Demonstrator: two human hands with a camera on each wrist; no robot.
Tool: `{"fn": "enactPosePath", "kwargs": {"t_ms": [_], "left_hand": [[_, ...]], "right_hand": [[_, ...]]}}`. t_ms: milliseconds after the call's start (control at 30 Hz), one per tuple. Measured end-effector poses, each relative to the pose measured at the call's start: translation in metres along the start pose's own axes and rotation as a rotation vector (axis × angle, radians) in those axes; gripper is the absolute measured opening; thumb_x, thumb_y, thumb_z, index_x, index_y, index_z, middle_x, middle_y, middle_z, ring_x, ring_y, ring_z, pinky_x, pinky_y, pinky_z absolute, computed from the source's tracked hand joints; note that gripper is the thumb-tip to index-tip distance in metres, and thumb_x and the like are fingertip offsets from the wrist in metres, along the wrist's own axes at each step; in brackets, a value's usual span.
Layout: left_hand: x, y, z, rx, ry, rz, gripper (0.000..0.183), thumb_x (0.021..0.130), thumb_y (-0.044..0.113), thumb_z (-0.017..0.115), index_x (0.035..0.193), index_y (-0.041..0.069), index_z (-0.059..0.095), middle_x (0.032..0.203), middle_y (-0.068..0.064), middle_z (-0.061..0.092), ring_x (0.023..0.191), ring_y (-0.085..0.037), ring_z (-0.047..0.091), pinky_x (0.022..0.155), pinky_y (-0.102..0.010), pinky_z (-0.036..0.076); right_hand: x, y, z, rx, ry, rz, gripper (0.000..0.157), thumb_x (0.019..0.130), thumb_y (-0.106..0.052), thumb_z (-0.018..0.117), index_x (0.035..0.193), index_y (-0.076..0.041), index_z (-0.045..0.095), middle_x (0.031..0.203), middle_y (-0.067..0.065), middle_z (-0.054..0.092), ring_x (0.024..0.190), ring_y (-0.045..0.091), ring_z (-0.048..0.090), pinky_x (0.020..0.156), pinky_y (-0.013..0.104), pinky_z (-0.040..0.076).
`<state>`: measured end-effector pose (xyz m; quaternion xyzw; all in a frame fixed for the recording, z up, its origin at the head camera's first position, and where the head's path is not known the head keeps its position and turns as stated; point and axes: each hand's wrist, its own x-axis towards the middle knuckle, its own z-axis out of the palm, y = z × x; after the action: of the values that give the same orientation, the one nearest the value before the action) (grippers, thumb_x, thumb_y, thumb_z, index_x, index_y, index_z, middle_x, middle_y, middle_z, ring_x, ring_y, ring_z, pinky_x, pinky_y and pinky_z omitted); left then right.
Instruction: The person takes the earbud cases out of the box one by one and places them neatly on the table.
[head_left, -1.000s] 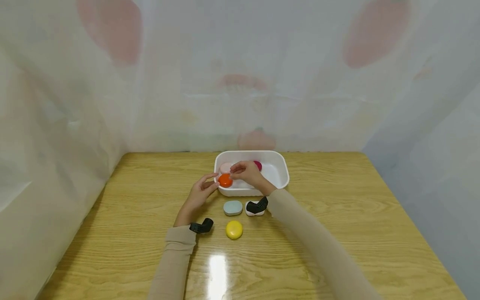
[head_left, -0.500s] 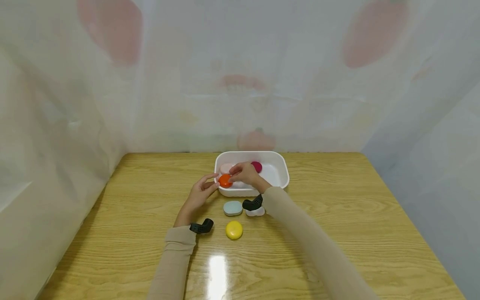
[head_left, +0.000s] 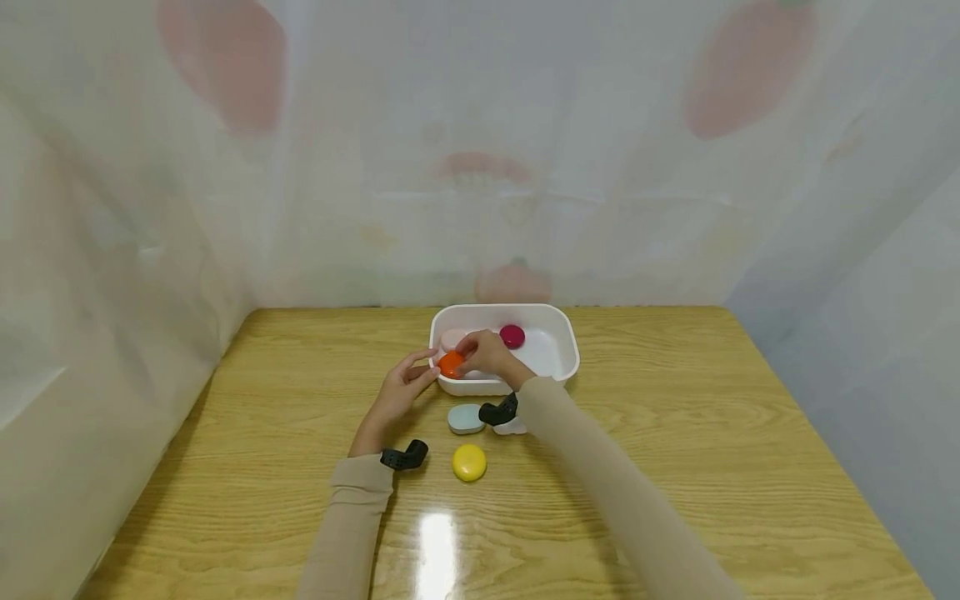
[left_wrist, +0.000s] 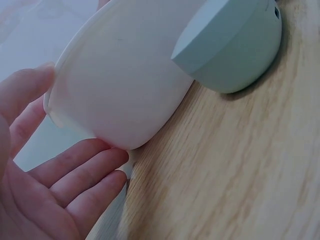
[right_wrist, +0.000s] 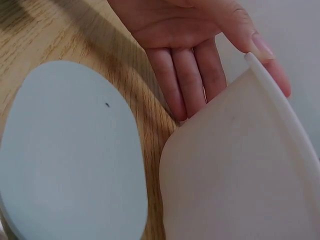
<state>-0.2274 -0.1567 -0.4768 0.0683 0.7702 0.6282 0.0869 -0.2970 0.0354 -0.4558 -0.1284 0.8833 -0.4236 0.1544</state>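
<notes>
My right hand (head_left: 491,352) reaches over the front rim of a white plastic tub (head_left: 487,387) and pinches the right edge of a round, glossy orange case (head_left: 451,365) in its front left corner. At the tub's left end, my left hand (head_left: 399,389) holds the rim with thumb and index finger. The left wrist view shows its other fingers (left_wrist: 87,172) stretched along the outside wall. Behind the orange case lies a pale pink round case (head_left: 453,338). A dark red round case (head_left: 512,337) lies near the back wall.
On the wooden table before the tub stand a pale mint oval case (head_left: 465,418), a pale pink lobed case (head_left: 511,427) partly behind my right wrist camera (head_left: 498,410), and a yellow round case (head_left: 469,462). A patterned white curtain (head_left: 622,208) borders the table's back.
My right hand has shifted slightly left and lower onto the orange case, baring the dark red case. Its wrist camera now overlaps the mint case's edge. My left hand stays at the rim.
</notes>
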Motion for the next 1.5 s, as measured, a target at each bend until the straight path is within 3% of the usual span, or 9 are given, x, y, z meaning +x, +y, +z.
{"fn": "enactPosePath", "kwargs": {"t_ms": [167,233,400,633,900,1500], "left_hand": [[-0.001,0.001,0.0,0.002,0.0,-0.001,0.046,0.098,0.023,0.057,0.141,0.009,0.046,0.14,-0.023,0.054,0.131,-0.037,0.052,0.109,-0.051,0.042],[0.003,-0.007,0.0,0.006,0.008,0.007,0.046,0.097,0.025,0.058,0.14,0.012,0.048,0.138,-0.022,0.056,0.13,-0.036,0.052,0.109,-0.051,0.043],[0.002,-0.006,0.0,0.006,0.007,-0.004,0.046,0.097,0.026,0.058,0.14,0.013,0.047,0.138,-0.021,0.056,0.131,-0.035,0.052,0.109,-0.05,0.043],[0.003,-0.007,0.0,-0.011,-0.005,0.007,0.048,0.098,0.022,0.056,0.143,0.01,0.044,0.139,-0.026,0.053,0.132,-0.038,0.05,0.11,-0.052,0.041],[0.003,-0.007,0.0,0.006,0.0,0.004,0.047,0.097,0.025,0.057,0.141,0.012,0.046,0.139,-0.023,0.054,0.131,-0.036,0.052,0.11,-0.051,0.042],[0.001,-0.003,0.0,0.032,0.029,-0.051,0.045,0.096,0.032,0.059,0.139,0.019,0.05,0.141,-0.019,0.053,0.132,-0.034,0.052,0.11,-0.05,0.043]], "right_hand": [[-0.001,-0.001,0.001,-0.021,-0.03,-0.011,0.039,0.072,-0.006,0.083,0.108,-0.003,0.069,0.106,0.013,0.07,0.088,0.017,0.059,0.085,0.023,0.054],[-0.002,-0.001,0.002,-0.038,-0.043,-0.027,0.042,0.072,-0.006,0.083,0.111,-0.003,0.069,0.108,0.013,0.07,0.091,0.019,0.06,0.088,0.025,0.054],[-0.003,-0.003,0.002,-0.06,-0.071,-0.059,0.046,0.074,-0.005,0.081,0.118,-0.003,0.067,0.117,0.013,0.069,0.104,0.025,0.063,0.097,0.031,0.053],[-0.004,-0.004,0.002,-0.127,-0.092,-0.133,0.045,0.076,-0.006,0.08,0.119,-0.002,0.067,0.118,0.015,0.069,0.107,0.027,0.064,0.095,0.03,0.054],[-0.004,-0.002,0.0,-0.168,-0.069,-0.146,0.047,0.074,-0.007,0.082,0.118,-0.002,0.068,0.118,0.013,0.071,0.108,0.025,0.064,0.098,0.031,0.052],[-0.019,-0.01,-0.014,0.034,0.063,-0.206,0.045,0.078,-0.006,0.079,0.12,0.001,0.066,0.123,0.018,0.068,0.111,0.033,0.065,0.1,0.043,0.052]]}}
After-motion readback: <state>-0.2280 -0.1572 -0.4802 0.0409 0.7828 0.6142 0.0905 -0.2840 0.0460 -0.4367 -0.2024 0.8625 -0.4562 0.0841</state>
